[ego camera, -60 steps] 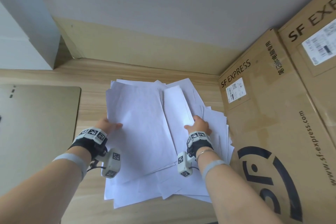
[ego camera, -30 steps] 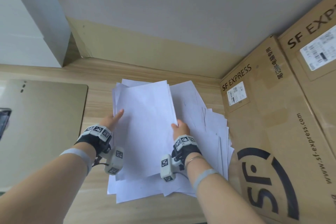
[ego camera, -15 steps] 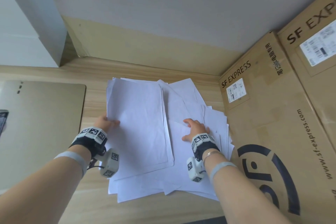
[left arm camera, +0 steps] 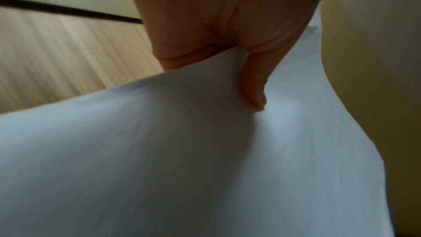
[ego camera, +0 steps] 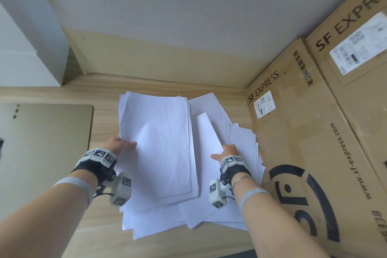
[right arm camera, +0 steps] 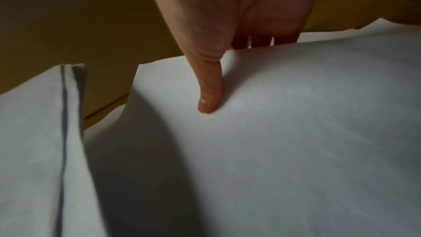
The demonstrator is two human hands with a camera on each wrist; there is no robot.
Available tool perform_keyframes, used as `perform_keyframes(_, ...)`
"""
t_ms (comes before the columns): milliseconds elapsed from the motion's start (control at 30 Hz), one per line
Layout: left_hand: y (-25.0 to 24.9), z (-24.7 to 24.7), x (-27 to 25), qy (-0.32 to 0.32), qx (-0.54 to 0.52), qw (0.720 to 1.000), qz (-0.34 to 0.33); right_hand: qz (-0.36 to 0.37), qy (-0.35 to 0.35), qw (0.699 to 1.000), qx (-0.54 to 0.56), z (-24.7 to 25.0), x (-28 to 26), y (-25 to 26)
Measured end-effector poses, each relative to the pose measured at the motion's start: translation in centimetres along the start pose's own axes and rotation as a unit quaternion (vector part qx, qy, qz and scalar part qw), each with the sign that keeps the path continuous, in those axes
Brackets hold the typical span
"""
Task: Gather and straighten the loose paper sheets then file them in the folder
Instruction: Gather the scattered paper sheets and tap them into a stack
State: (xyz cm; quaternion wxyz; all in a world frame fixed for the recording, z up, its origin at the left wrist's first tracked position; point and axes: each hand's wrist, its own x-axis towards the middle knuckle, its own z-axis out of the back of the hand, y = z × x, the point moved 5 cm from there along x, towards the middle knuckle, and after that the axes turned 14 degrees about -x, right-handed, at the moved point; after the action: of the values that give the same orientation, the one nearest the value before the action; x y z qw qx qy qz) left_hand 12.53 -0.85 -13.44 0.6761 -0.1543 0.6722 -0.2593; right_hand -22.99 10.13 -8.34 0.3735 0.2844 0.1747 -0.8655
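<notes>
Hands pinching sheets (both thumbs atop)

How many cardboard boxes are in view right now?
2. One cardboard box stands right of the paper sheets; the second box is behind it, far right. Others may be hidden.

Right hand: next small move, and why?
Probably carry its lifted sheet left onto the squared stack. The right hand pinches that sheet, thumb on top; the left hand holds the stack's left edge. More sheets lie fanned to the right.
</notes>
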Motion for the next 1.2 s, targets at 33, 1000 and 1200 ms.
perform_keyframes(33,0.1,0.0,0.0,-0.003,0.004,1.0,0.001,0.0,-0.002,1.0,0.001,-0.3,-0.2,0.3)
perform_keyframes(1000,-1.2,-1.4,-3.1,-0.052,0.153,0.987,-0.015,-0.007,-0.203,0.925,0.32,8.9,-0.4,-6.0)
perform_keyframes(1200,-1.1,-2.3,-2.9,-0.021,0.131,0.991,-0.032,0.053,-0.112,0.949,0.29,3.0,-0.3,1.2)
